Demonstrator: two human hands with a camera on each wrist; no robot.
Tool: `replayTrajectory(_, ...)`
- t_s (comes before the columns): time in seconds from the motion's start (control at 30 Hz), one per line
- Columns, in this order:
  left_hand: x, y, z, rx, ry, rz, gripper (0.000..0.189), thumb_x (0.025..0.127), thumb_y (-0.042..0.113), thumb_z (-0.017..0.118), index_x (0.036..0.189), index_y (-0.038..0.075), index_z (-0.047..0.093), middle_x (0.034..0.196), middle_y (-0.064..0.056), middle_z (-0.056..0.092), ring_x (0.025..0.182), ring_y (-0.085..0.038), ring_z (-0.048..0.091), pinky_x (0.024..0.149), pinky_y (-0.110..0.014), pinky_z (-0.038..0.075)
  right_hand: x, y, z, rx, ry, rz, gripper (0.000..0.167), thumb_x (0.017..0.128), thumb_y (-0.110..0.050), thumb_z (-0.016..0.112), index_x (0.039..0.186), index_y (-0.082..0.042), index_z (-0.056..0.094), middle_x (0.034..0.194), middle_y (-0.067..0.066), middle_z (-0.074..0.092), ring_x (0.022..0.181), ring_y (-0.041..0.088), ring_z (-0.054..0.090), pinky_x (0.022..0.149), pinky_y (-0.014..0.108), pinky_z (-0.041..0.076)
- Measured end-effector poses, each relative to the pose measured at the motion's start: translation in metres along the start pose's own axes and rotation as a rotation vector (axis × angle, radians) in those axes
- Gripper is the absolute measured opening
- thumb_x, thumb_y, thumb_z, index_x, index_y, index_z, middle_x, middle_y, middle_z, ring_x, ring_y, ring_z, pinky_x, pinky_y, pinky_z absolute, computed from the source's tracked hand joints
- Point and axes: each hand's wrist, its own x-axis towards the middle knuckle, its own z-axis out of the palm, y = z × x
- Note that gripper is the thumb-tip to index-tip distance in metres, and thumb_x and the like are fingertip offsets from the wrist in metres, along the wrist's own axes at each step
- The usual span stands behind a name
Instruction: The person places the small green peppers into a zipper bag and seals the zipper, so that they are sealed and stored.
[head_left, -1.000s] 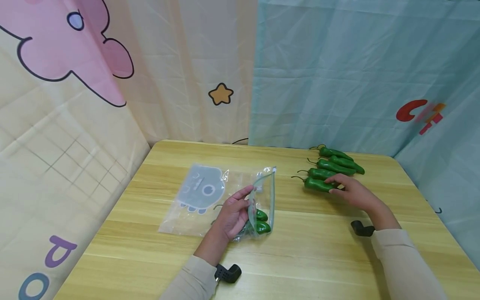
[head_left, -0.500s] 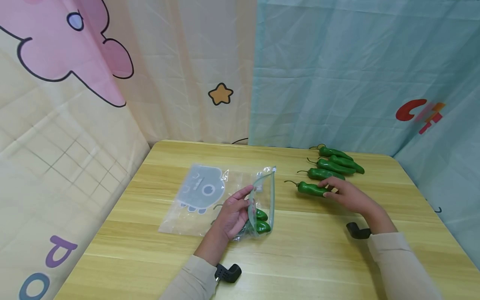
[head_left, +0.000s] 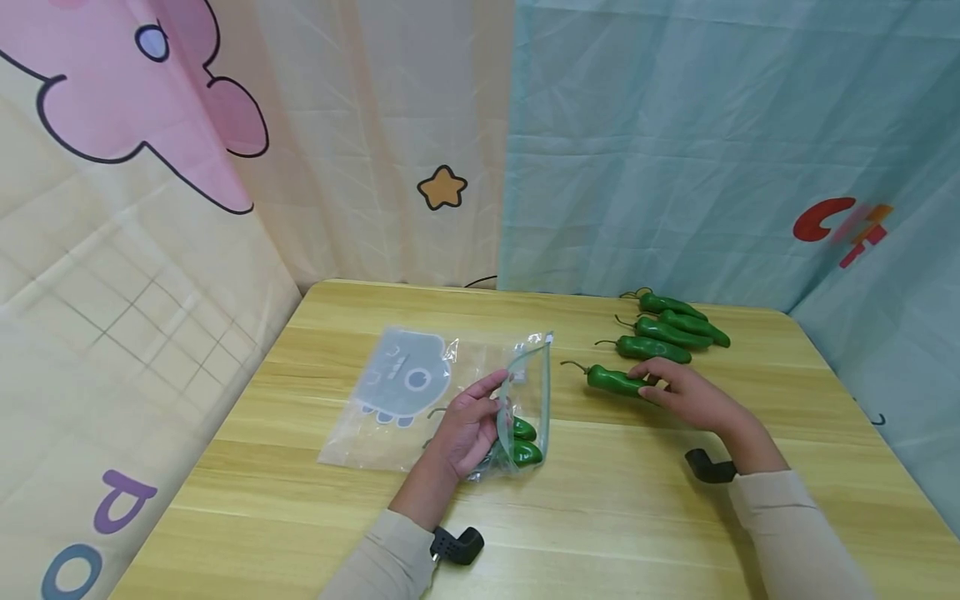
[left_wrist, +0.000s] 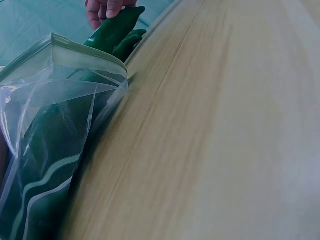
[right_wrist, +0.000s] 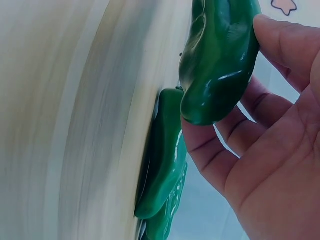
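When checking the plastic bag, note a mostly flat lay on the table, with the mouth turned rightward and one rim pinched between thumb and fingers of the left hand. Judge this grip as a likely means of stopping the mouth from collapsing. Inside the bag, find two bagged peppers, with tips at the mouth and stems farther in.

To the right of the bag, locate the right hand, curled to a narrow pinch on the tip end of a green pepper, with the stem pointing toward the bag. Read this hold as probably chosen to leave the stem end foremost. Cannot tell clearance above the table.

Farther right and back from the bag, see four loose peppers, grouped closely with stems likewise toward the bag, probably to present tip ends to the right hand.

Compared with one second earlier, find the green pepper moved from just beside the nearest loose one to a spot nearer the bag, along with the right hand. Observe no evident change in the left hand, bag or loose peppers.
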Motion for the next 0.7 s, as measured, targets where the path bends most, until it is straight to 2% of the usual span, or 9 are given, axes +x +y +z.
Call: replayTrajectory(0.7, 0.0, 0.0, 0.0, -0.019, -0.011, 0.003, 0.043, 0.092, -0.012, 0.043, 0.123, 0.007, 0.065, 0.124, -0.006, 0.054, 0.08, -0.012, 0.055, 0.069, -0.022, 0.05, -0.001, -0.027, 0.003, -0.006, -0.004, -0.063, 0.025, 0.1, -0.013, 0.058, 0.124, -0.008, 0.062, 0.121, 0.006, 0.061, 0.1, 0.02, 0.056, 0.076, 0.036, 0.051)
